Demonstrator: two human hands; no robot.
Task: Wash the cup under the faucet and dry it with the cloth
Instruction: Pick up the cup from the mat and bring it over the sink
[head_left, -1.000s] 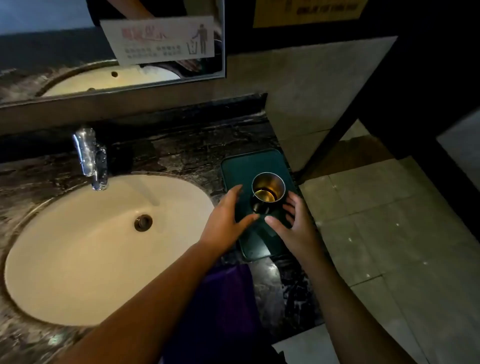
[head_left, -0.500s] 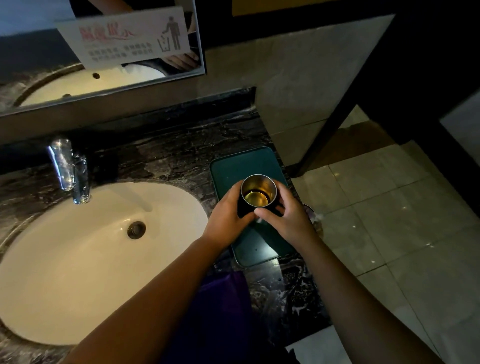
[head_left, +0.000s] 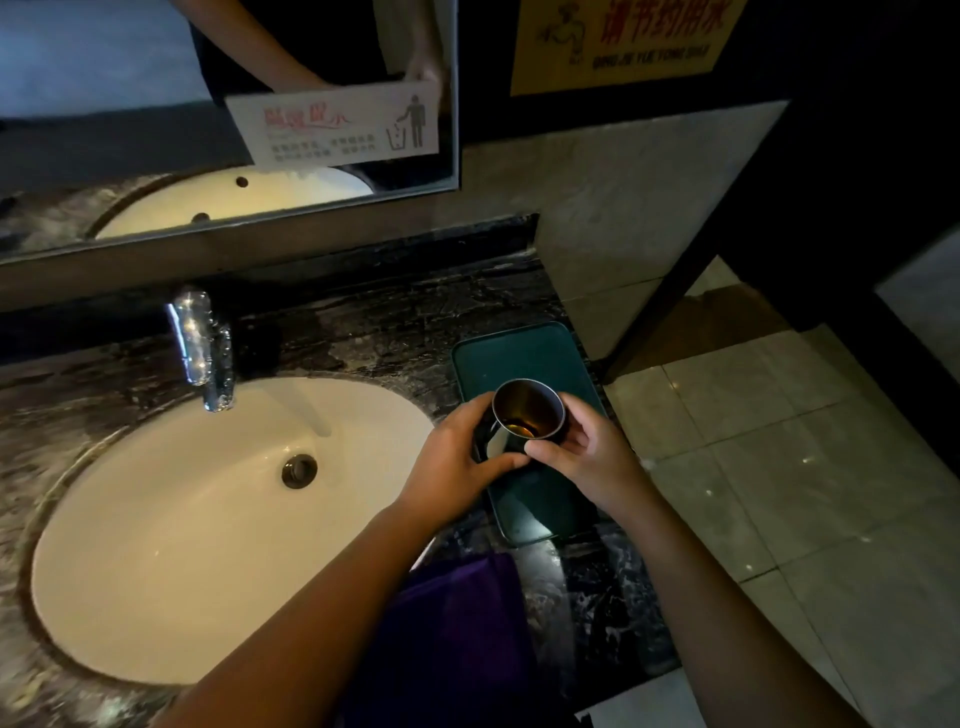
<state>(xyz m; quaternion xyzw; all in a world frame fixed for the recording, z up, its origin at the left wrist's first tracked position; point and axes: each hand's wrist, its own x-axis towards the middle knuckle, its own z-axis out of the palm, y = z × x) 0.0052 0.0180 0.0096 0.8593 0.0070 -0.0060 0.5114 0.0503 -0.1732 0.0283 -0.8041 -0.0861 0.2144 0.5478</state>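
A small metal cup (head_left: 525, 408) with a dark outside and a little amber liquid at its bottom is held over the green tray (head_left: 524, 358). My left hand (head_left: 457, 462) wraps its left side and my right hand (head_left: 587, 457) its right side. The cup's mouth tilts slightly toward me. The chrome faucet (head_left: 205, 348) stands at the back left of the white oval sink (head_left: 171, 519), with no water running. A purple cloth (head_left: 457, 623) lies on the counter's front edge, partly under my left forearm.
The dark marble counter (head_left: 389, 332) surrounds the sink and ends just right of the tray, where the tiled floor (head_left: 805, 467) lies below. A mirror (head_left: 156, 104) with a white notice hangs above. A dark post (head_left: 665, 306) rises behind the tray.
Both hands went from beside the cup to closing around it, and the cup now tilts slightly toward me, lifted off the tray. The camera view has shifted a little.
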